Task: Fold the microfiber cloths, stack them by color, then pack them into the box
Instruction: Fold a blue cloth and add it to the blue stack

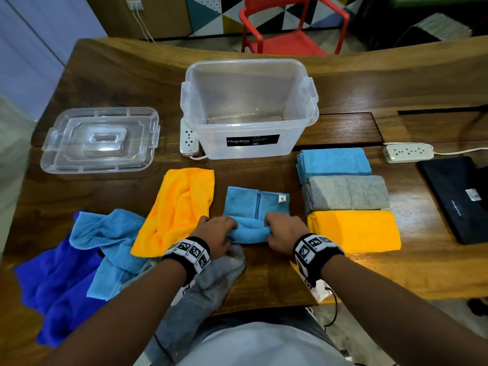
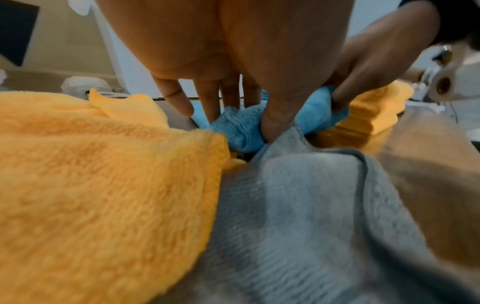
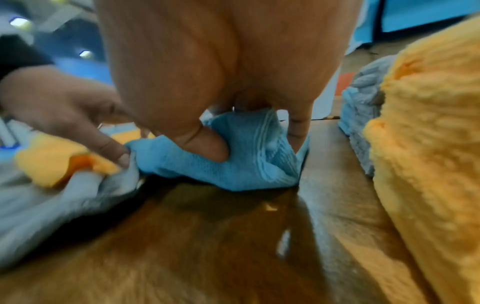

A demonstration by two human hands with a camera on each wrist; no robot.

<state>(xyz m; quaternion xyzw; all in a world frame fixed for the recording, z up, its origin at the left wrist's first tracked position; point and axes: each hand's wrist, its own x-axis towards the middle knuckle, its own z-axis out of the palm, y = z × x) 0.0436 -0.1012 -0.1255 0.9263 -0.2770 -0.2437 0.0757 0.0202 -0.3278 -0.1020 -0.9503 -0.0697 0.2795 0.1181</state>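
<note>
A loose grey cloth [image 1: 211,283] lies nearest, draped over the near edge of the wooden table [image 1: 369,276] under the left forearm. Just beyond it both hands work one light blue cloth [image 1: 253,207], part-folded at the table's middle front: the left hand [image 1: 215,233] pinches its near-left corner between thumb and fingers, and the right hand [image 1: 284,231] pinches the near-right corner, thumb pressed into the fold, as the wrist views show. The cloth's near edge is bunched and raised between the two grips; its far part lies flat with a small tag at the far right corner. Bare wood shows in front of the right wrist and in a narrow strip between this cloth and the folded piles on the right: a blue stack [image 1: 334,162] farthest, a grey stack [image 1: 346,192] in the middle, an orange stack [image 1: 355,231] nearest, each touching the next. On the left an unfolded orange cloth [image 1: 179,207] lies just beside the left hand, with a crumpled light blue cloth [image 1: 111,233] and a dark blue cloth [image 1: 58,291] spilling toward the table's left edge. The clear box [image 1: 249,109] stands open behind the work, its lid [image 1: 101,140] well to the left. A white power strip [image 1: 408,152] and a black laptop [image 1: 456,196] sit at the right; a red chair [image 1: 287,25] stands beyond the far edge.
</note>
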